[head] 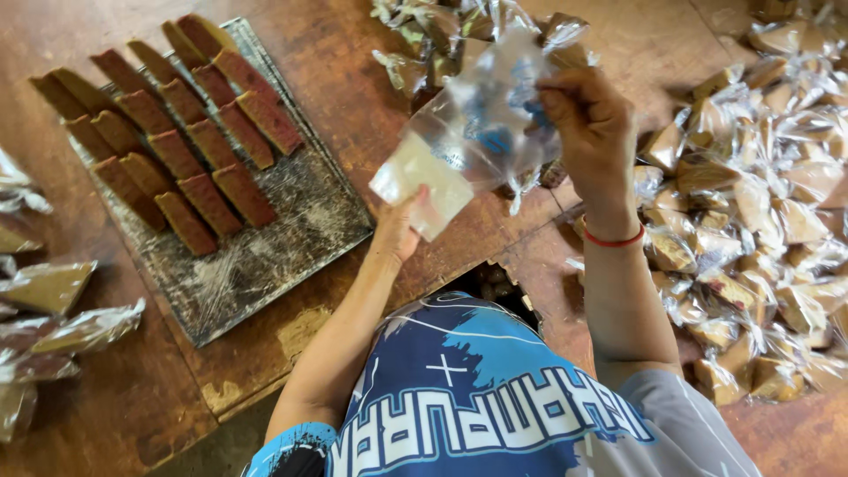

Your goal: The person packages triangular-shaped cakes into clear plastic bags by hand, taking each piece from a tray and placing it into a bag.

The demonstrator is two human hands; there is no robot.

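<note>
Now the right hand pinches the clear bag above the table; the left hand supports the pale slab inside. Keep both grips firm and the mouth raised.

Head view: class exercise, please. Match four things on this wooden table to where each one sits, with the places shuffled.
Things
1. brown rectangular cake slices
2. clear plastic bag
3. heap of wrapped pieces
4. thin red wristband

Places
A. along the picture's right edge
B. on the right forearm
C. on the foil-lined metal tray
D. held between left hand and right hand

Pairs: 1-C, 2-D, 3-A, 4-B
</note>
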